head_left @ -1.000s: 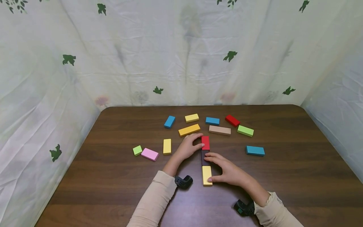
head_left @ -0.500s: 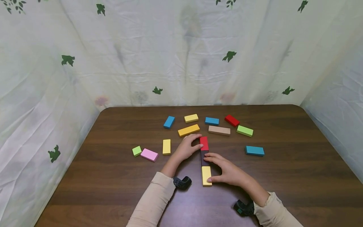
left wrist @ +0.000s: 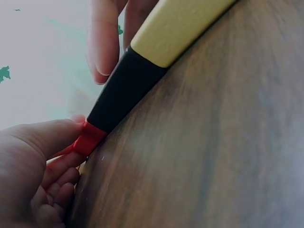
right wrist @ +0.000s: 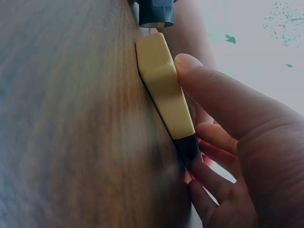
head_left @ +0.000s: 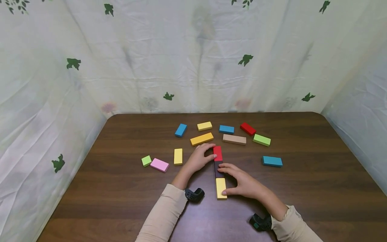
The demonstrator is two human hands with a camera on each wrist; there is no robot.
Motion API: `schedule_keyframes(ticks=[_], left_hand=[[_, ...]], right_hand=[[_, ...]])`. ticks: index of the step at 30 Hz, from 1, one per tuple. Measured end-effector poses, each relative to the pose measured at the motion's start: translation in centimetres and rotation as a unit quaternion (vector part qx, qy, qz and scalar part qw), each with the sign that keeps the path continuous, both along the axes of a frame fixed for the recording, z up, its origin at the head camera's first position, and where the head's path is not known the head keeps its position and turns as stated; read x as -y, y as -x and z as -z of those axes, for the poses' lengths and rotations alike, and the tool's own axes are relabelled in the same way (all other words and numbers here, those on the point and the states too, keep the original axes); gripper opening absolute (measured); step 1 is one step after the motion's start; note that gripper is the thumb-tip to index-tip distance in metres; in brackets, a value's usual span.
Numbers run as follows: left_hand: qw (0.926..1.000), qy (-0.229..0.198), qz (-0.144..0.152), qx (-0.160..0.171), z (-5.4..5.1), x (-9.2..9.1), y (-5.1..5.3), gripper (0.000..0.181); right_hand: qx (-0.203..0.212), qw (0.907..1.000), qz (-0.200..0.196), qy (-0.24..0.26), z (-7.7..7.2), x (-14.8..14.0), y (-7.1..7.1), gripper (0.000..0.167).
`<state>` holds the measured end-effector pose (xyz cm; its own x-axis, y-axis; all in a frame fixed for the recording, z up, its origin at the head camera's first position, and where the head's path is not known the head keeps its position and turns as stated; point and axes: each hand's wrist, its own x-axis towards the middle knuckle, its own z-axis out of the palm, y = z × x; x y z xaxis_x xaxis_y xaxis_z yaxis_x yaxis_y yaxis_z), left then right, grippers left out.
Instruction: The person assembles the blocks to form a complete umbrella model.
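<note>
Head view, and here's the row: red block (head_left: pixel 219 153), dark block (head_left: pixel 216 175), yellow block (head_left: pixel 221 188), end to end on the surface (head_left: pixel 105 195). Left hand (head_left: pixel 199 159) has its grip pinched on red; right hand (head_left: pixel 243 181) keeps its grip apart, thumb touching yellow, fingers touching dark. Light, even pressure, I'd say, or those joins might buckle! Tan block (head_left: pixel 234 139) lies just beyond.

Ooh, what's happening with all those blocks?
A person is handling a row of three blocks lying end to end on a brown table. Their left hand pinches the red block at the far end. Their right hand has its thumb on the pale yellow block at the near end and fingers at the dark block between. Other colorful blocks lie scattered around.
</note>
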<state>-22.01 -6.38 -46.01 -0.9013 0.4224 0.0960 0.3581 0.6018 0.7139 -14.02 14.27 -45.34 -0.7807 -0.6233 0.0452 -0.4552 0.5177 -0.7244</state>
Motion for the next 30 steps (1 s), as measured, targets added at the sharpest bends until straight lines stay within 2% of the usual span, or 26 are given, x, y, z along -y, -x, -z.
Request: schedule_keyframes(ticks=[7, 15, 23, 30], left_hand=[[1.0000, 0.008, 0.001, -0.001, 0.1, 0.1, 0.0, 0.044], [0.9999, 0.004, 0.006, -0.011, 0.2, 0.0, 0.1, 0.044], [0.9999, 0.003, 0.008, -0.014, 0.3, 0.2, 0.1, 0.044], [0.9997, 0.003, 0.018, -0.019, 0.2, 0.1, 0.0, 0.044]], right_hand=[[0.001, 1.0000, 0.002, 0.001, -0.1, 0.1, 0.0, 0.068], [-0.004, 0.9996, 0.027, 0.001, 0.2, 0.2, 0.3, 0.076], [0.001, 1.0000, 0.007, -0.006, 0.3, 0.3, 1.0, 0.082], [0.018, 0.9998, 0.012, 0.003, 0.1, 0.3, 1.2, 0.084]])
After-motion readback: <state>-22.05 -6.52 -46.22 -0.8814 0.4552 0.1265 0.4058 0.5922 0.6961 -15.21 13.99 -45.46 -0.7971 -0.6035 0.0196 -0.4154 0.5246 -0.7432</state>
